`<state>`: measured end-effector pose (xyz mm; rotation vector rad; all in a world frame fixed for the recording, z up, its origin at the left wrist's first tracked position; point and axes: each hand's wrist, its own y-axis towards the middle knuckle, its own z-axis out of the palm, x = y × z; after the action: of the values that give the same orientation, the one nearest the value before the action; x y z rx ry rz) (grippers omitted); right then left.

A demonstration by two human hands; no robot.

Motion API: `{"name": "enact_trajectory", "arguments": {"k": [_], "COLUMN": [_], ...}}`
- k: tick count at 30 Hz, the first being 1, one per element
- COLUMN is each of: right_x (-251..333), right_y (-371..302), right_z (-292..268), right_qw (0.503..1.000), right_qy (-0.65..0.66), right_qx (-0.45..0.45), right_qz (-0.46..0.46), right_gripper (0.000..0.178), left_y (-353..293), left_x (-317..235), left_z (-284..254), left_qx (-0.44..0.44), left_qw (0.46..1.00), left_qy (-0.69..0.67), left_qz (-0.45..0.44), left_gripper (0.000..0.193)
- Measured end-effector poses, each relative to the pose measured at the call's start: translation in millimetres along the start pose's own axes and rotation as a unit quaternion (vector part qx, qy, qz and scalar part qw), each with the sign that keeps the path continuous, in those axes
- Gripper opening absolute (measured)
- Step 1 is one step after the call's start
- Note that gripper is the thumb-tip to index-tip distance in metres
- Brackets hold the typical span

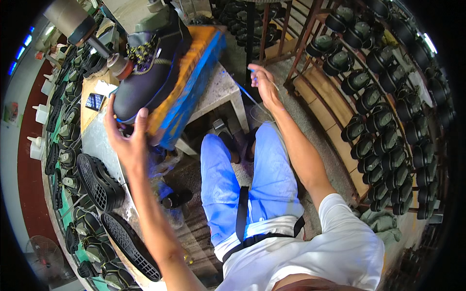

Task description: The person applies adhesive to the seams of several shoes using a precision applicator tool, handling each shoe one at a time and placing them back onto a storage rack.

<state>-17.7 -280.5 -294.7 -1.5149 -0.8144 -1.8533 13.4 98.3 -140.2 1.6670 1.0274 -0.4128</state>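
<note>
White cloth, soft and creased, makes the shirt [301, 257] of the person looking down. Below it are pale blue trousers [274, 189], thin and wrinkled, with a flat black strap [241, 211] across them. On the left lie black rubber soles [131, 246], long and rounded, with little squares cut into their bottoms. They sit on a flat, scuffed grey bench [97, 138].

The left hand [128, 145] is clasped round the toe of a boot [160, 75], thumb on one side and fingers on the other. The right hand [264, 86] is up in the air, well apart from the boot, with its fingers loosely bent. A thin blue cord [246, 95] runs near its wrist, but it is hard to tell whether they touch.

The boot is up ahead, to the left, tilted on a streaky orange and blue block [195, 60]. It is dark and smooth, with a round toe, yellow stitches and speckled black and yellow laces. A round red pad [123, 69] on a metal arm [99, 47] meets its front, near the laces.

Farther off, white bottles [37, 148] have thin spouts, and black shoes [383, 121] fill a brown rack [303, 43].
</note>
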Motion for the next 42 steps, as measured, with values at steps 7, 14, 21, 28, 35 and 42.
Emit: {"name": "enact_trajectory", "arguments": {"k": [7,14,21,28,35,42], "right_x": [54.3,194.9,190.1,196.8,171.4,113.4], "right_y": [-64.9,-123.7,-114.2,-124.1,-129.4,-94.5], "right_z": [14.5,36.9,63.0,61.9,108.3,180.8], "right_qw": [0.99,0.782,0.711,0.723,0.788,0.771], "right_qy": [0.066,-0.222,-0.318,-0.323,-0.184,-0.132], "right_qx": [0.113,0.206,0.2,0.216,0.275,0.222], "right_qz": [-0.057,-0.544,-0.594,-0.571,-0.52,-0.582], "right_gripper": [0.044,0.033,0.024,0.024,0.017,0.018], "left_y": [-78.4,-113.5,-123.3,-107.6,-79.2,-32.8], "left_x": [-24.0,-62.1,-56.4,-45.0,24.1,91.7], "left_z": [43.7,106.3,136.2,91.8,28.6,-13.9], "left_qx": [-0.04,0.077,0.075,0.04,-0.081,-0.092], "left_qw": [0.974,0.945,0.933,0.942,0.924,0.985], "left_qy": [0.057,0.174,0.216,0.171,0.17,0.016], "left_qz": [0.217,0.265,0.277,0.287,0.333,0.144], "left_gripper": [0.061,0.068,0.074,0.052,0.038,0.042]}}
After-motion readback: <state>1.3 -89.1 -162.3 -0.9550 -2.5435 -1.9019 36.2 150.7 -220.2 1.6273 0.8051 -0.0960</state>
